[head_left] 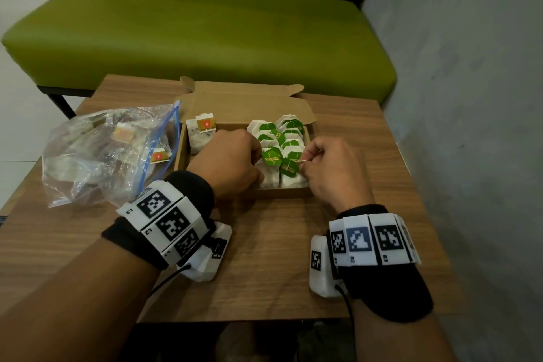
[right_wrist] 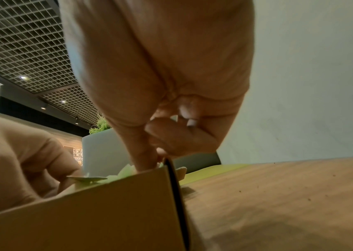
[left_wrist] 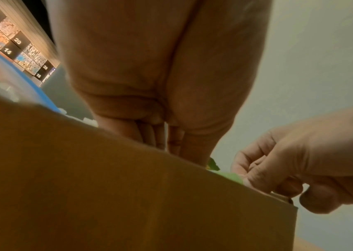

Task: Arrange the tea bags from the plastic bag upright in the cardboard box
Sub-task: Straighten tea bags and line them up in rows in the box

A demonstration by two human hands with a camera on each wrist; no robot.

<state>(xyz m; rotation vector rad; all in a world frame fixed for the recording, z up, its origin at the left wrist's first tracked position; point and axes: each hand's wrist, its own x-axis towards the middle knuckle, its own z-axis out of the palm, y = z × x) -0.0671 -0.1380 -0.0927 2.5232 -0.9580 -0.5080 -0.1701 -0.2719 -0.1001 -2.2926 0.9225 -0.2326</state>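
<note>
The open cardboard box [head_left: 282, 193] lies on the wooden table [head_left: 264, 258]. Several green-tagged tea bags [head_left: 289, 135] stand upright in two rows in its right half. A gold-tagged tea bag [head_left: 201, 135] stands alone at its far left. My left hand [head_left: 261, 167] reaches down into the box, thumb and fingers close around a white tea bag [head_left: 270, 181] at the near end; the box wall [left_wrist: 128, 195] hides the fingertips. My right hand [head_left: 304, 163] pinches the green tag of the nearest right-row tea bag [head_left: 289, 169]. The plastic zip bag [head_left: 97, 156], holding more tea bags, lies left of the box.
A green bench [head_left: 205, 32] stands just behind the table. A grey wall [head_left: 470, 97] runs close along the right side. The box lid [head_left: 244, 103] is folded back toward the bench. Bare tabletop shows in front of the box, between my wrists.
</note>
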